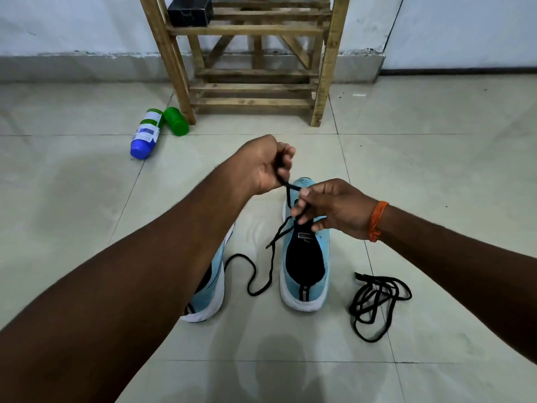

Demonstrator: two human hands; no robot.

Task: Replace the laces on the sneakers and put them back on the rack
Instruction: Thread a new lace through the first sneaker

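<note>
Currently the lacing step is in hand on the first sneaker (pixel 305 274), which stands on the floor (pixel 436 170) with its heel toward me, in front of the wooden rack (pixel 255 68). The fingers of my left hand (pixel 261 164) are curled round one end of the black lace (pixel 271 266) and hold it raised above the toe. The fingers of my right hand (pixel 334 210) pinch the same lace just over the tongue, near the eyelets. The slack trails down to the floor between the two shoes.

The second sneaker (pixel 209 289) stands just beside the first, partly hidden by my left forearm; I cannot tell whether it is laced. A spare lace (pixel 377 301) lies in a loose tangle on the floor to the right.

Judgement: the task is at an early stage. The next move calls for feeding the held tip through an eyelet and drawing the slack even, without tipping the shoe.
</note>
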